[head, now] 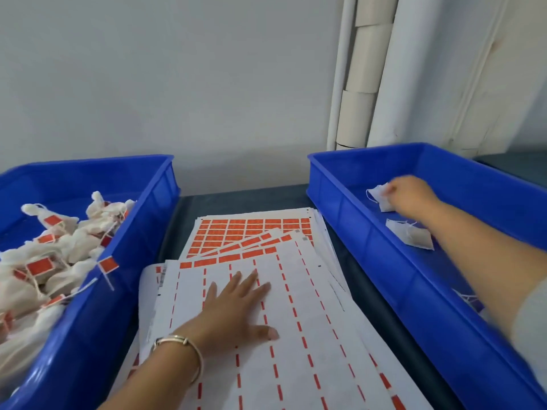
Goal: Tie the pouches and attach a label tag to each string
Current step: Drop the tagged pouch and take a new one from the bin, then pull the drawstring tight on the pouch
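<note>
Pouch (380, 196) at 2 o'clock, pinched by right hand (411, 195) in right bin (384, 247); left hand (236, 309) flat, fingers straight, on label sheets (296, 291); print unreadable.

Label sheets (296, 306) lie between left bin (97, 291) and right bin (414, 276)

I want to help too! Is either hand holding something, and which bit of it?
The right hand pinches a small white fabric pouch by its right edge. The left hand lies flat, holding nothing.
</note>
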Demonstrator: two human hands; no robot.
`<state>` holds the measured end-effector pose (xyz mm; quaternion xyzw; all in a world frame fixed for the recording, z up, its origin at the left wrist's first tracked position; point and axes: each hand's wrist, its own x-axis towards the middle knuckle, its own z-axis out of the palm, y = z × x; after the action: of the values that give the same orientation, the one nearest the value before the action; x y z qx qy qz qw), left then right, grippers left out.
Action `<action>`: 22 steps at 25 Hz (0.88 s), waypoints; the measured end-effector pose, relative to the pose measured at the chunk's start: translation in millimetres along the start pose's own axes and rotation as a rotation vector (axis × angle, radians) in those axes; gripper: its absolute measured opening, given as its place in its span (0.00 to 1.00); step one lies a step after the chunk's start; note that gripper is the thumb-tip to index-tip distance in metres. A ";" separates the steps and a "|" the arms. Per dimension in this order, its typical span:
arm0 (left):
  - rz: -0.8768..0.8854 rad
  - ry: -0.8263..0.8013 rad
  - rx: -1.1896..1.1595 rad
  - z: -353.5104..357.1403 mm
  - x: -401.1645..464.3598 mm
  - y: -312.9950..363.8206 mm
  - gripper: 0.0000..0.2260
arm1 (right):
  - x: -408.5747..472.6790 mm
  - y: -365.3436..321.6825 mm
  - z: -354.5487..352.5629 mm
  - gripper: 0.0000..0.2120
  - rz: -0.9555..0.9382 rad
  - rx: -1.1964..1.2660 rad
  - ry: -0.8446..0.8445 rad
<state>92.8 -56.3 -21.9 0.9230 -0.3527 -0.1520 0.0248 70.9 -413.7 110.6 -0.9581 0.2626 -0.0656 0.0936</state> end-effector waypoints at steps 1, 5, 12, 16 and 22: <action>-0.010 0.023 0.011 3.9 0.1 0.1 0.43 | 1.5 26.3 13.0 0.14 0.019 -0.104 -0.132; -0.047 0.055 0.033 6.8 1.9 3.9 0.44 | 1.5 76.7 58.8 0.22 0.015 -0.130 -0.375; -0.062 0.059 0.039 6.8 0.3 5.7 0.43 | 0.9 61.7 62.0 0.13 -0.124 -0.388 -0.116; -0.048 0.073 0.025 6.2 -0.6 5.5 0.44 | -4.3 53.9 32.8 0.14 0.050 0.237 0.164; -0.061 0.119 -0.126 -2.5 -4.0 8.9 0.37 | -20.0 -19.2 -47.3 0.05 0.105 1.334 0.172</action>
<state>85.0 -60.5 -17.1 0.9373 -0.3121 -0.1196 0.0989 55.0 -394.0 159.2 -0.6723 0.2188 -0.2851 0.6472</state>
